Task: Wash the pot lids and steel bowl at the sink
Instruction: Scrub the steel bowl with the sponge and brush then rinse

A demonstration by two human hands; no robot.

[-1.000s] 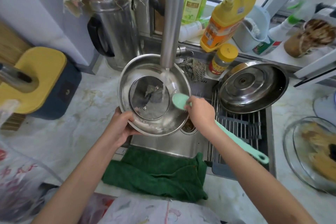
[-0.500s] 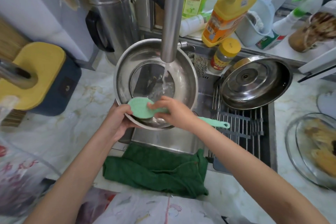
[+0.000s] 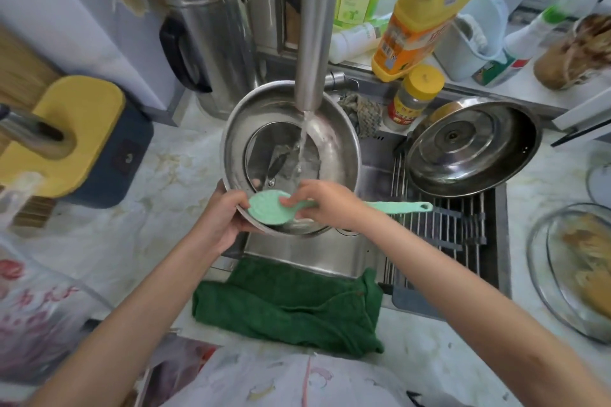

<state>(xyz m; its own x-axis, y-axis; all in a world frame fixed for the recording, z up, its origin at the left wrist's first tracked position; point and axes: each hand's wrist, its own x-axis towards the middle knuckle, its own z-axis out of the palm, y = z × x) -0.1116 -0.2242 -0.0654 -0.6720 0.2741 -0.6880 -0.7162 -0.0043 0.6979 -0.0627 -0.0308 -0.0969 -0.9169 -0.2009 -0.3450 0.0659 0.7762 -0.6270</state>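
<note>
Right hand (image 3: 325, 205): fingers curled around the neck of a mint-green dish brush (image 3: 267, 210), whose head lies against the bowl's near inner wall.
Left hand (image 3: 221, 220): grips the near-left rim of the steel bowl (image 3: 334, 142), thumb over the edge.
Steel bowl: held tilted above the left part of the sink (image 3: 297, 251), under the faucet (image 3: 314, 26); running water falls into it.
Glass lid (image 3: 264, 149): lies inside the bowl.
Steel pot lid (image 3: 472, 149): inner side up on the dish rack (image 3: 439, 231), at the sink's far right corner.
Green towel (image 3: 287, 304): draped over the sink's near edge.
</note>
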